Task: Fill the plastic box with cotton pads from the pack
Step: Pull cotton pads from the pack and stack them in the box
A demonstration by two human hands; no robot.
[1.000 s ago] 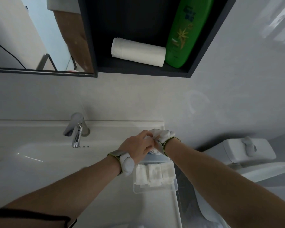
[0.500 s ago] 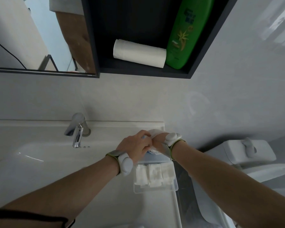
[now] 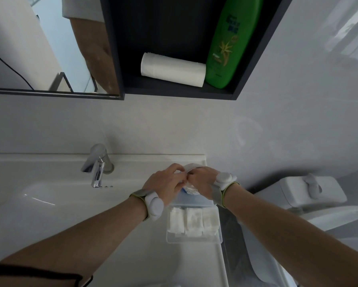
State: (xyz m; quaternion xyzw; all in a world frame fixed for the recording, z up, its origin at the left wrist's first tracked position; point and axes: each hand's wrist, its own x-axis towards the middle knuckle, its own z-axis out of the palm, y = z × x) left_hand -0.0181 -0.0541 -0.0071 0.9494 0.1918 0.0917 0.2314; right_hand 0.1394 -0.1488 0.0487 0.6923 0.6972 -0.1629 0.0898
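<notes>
Both hands meet over the far right corner of the washbasin (image 3: 50,204), knuckles almost touching. Her or his left hand (image 3: 165,184) has its fingers curled round the pack of cotton pads (image 3: 189,188), and the right hand (image 3: 203,183) pinches the same pack from the other side, so the white wrapping with a bit of blue print shows only in the gap between them. Each wrist carries a grey strap with a pale rounded device on it. Just below the hands, nearer the person, the clear plastic box (image 3: 194,240) sits on the basin's right ledge with its pale lid standing open at the far side; three stacks of white cotton pads (image 3: 192,221) lie side by side in it, filling most of the tray. A chrome tap (image 3: 97,166) stands to the left, well apart from the hands. Up on the wall, a dark open shelf (image 3: 174,92) holds a white paper roll (image 3: 173,69) lying on its side, touching a tall green bottle (image 3: 227,42). A mirror (image 3: 39,44) hangs left of the shelf, and a white toilet (image 3: 310,195) stands to the right of the basin.
</notes>
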